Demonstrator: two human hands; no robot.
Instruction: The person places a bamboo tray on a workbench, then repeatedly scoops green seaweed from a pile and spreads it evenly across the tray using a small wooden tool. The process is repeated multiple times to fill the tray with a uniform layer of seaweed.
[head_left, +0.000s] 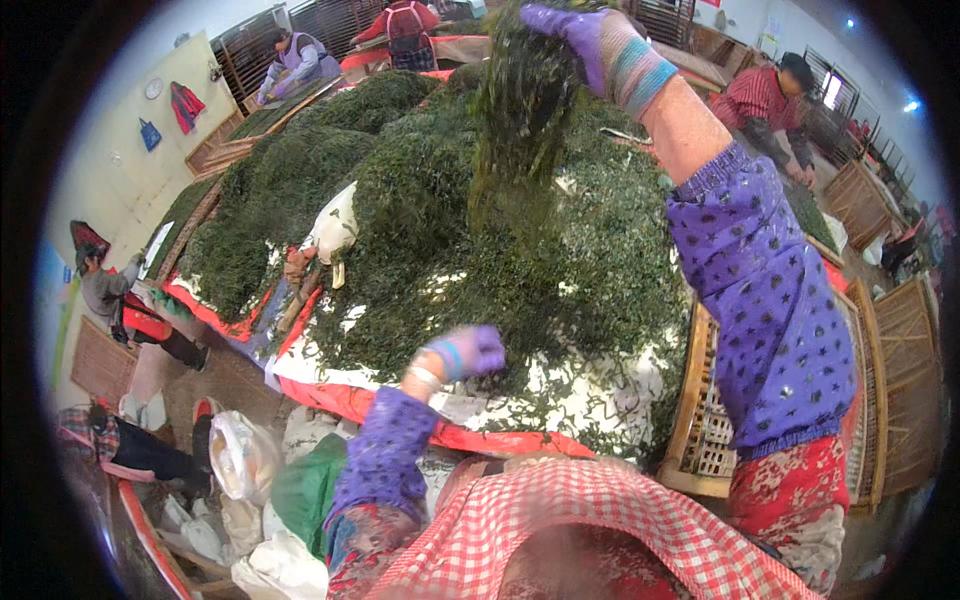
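My right hand (574, 45), in a purple glove with a striped cuff, is raised at the top of the view. It grips a long hanging clump of dark green stringy plant material (521, 112), whose lower strands blur into the heap. Below lies a broad heap of the same material (420, 202), spread thinner over a white sheet (600, 405) towards me. My left hand (471, 352), in a matching glove, is low over the heap's near edge with its fingers curled. Motion blur hides whether it holds any strands.
Red sheeting (337, 396) edges the table nearest me. A slatted wooden frame (697, 405) stands at the right. White bags (244, 454) and a green bag (307, 487) sit at lower left. Several people work around the table, one at the right (765, 105) beside a leaf-covered tray.
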